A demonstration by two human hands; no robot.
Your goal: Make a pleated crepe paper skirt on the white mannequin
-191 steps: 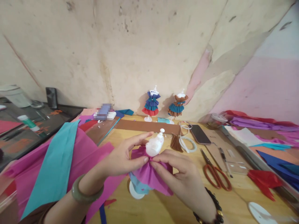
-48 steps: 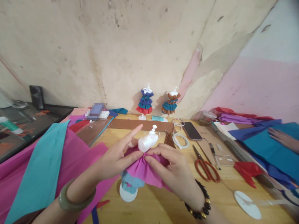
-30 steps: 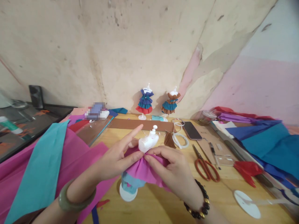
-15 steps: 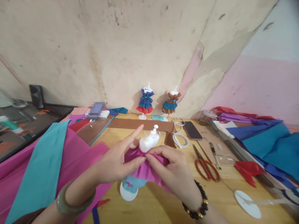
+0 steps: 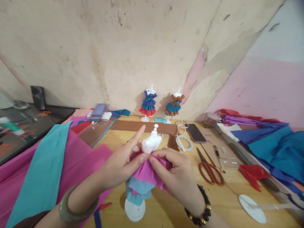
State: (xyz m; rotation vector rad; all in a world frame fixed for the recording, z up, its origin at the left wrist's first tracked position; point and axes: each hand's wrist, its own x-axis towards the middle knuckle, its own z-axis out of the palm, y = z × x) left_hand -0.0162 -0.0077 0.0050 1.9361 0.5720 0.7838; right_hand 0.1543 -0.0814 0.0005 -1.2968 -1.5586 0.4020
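Observation:
A small white doll mannequin (image 5: 151,144) tilts between my hands on its round white base (image 5: 135,209). Around its waist gathers a pink fabric strip (image 5: 145,172), over a light blue ruffle (image 5: 139,191). My left hand (image 5: 122,160) presses the pink strip at the waist with its thumb. Its index finger points up beside the mannequin's shoulder, and the other fingers are partly hidden behind the body. My right hand (image 5: 172,167) pinches the same strip between thumb and index finger, close to the left thumb.
Orange-handled scissors (image 5: 210,169), a pen (image 5: 218,158) and a phone (image 5: 196,132) lie to the right. Two dressed mannequins, one blue (image 5: 149,101) and one brown (image 5: 174,104), stand by the wall. Pink and turquoise fabric (image 5: 40,171) covers the left side.
The mannequin has turned more upright, its base swinging nearer to me, and more of the light blue ruffle shows. My left thumb has shifted slightly up against the waist.

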